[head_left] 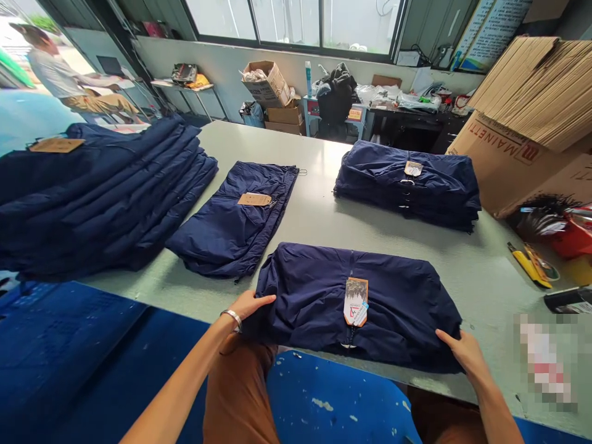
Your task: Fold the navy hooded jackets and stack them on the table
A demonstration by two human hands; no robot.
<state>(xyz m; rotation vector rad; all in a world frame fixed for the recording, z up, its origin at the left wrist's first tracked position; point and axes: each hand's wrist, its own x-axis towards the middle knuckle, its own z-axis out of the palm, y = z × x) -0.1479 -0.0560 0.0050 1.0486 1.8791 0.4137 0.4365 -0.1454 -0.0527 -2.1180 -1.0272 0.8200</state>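
A folded navy jacket lies at the table's near edge, its zip running down the middle. A hang tag with a picture rests on top of the zip. My left hand, with a bracelet at the wrist, grips the jacket's left end, thumb on top and fingers hidden beneath. At the lower right corner my right hand pinches the cloth the same way. Just beyond the left end lies another folded navy garment with a brown tag.
A neat stack of folded navy jackets stands at the far right of the table. At left is a large navy garment pile. Cardboard boxes, a yellow cutter and a black object are at right. A person sits far left.
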